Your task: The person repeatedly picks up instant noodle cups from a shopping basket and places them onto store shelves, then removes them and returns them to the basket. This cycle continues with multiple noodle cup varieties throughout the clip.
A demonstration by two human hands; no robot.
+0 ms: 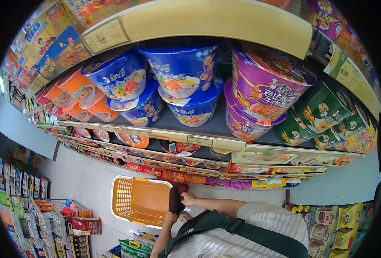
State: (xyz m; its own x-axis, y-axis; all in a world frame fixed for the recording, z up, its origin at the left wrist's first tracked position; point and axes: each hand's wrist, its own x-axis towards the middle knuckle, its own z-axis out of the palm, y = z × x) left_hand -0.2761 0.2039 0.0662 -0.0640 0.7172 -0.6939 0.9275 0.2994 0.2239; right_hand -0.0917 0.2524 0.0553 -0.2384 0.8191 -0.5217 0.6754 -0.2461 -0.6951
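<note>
Both of my hands are close together in front of my body, at the near end of an orange plastic shopping basket (145, 201) with a white rim. A dark brown object (175, 200) lies across that end; I cannot tell what it is. My left hand (170, 218) is closed at its lower end. My right hand (188, 199) has bent fingers against its upper side, but its grip is partly hidden. The basket's slotted sides and smooth orange bottom are visible.
Above the basket, a shelf (222, 137) carries stacked instant noodle tubs: blue (185, 69), purple (267, 82), green (322, 106) and orange (82, 90). Lower shelves hold packets. A wire rack (48, 213) of goods stands at left, bagged goods (332, 225) at right, on a tiled floor (77, 167).
</note>
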